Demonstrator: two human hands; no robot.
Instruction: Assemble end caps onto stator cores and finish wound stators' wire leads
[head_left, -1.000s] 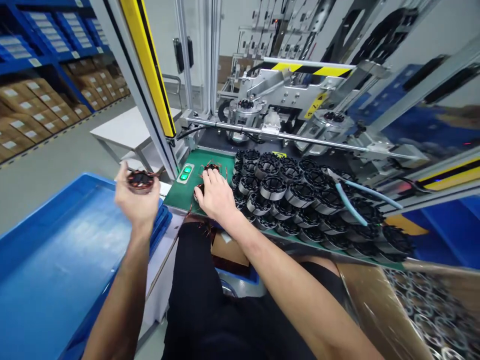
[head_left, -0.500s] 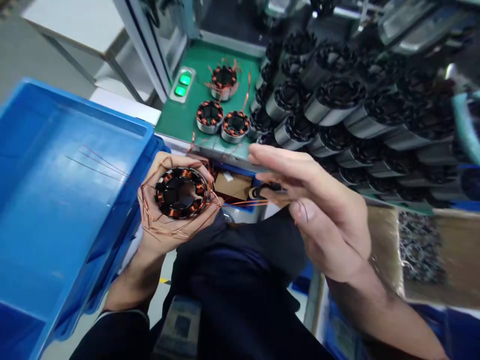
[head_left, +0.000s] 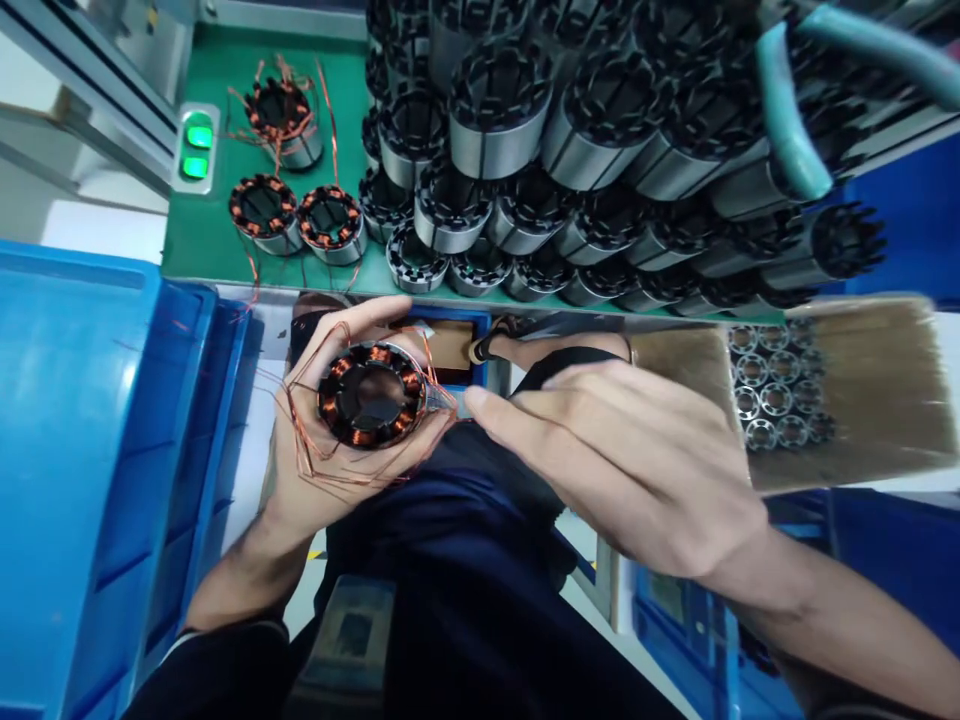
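A motor stator [head_left: 418, 392] with copper windings sits in my left hand [head_left: 300, 470], its open ring facing up and the fingers wrapped round it. Loose copper wires [head_left: 306, 440] loop around its outside and over my palm. They gather at the stator's right side, where my right hand [head_left: 622, 450] reaches in with its back turned up. The fingers of that hand are closed, thumb and forefinger pinching at the wire ends; the pinch itself is mostly covered by the hand.
Bare stator cores [head_left: 491, 140] stand stacked on the green bench top [head_left: 199, 235]. Several wound stators [head_left: 330, 245] are at its left, near a green-lit switch [head_left: 199, 150]. Blue crates [head_left: 60, 450] flank me on the left. An open carton [head_left: 885, 410] with metal rings lies to the right.
My right hand has moved left toward the stator, going from spread fingers to a pinch near the wires. My left hand still holds the stator. The view has shifted to the right.
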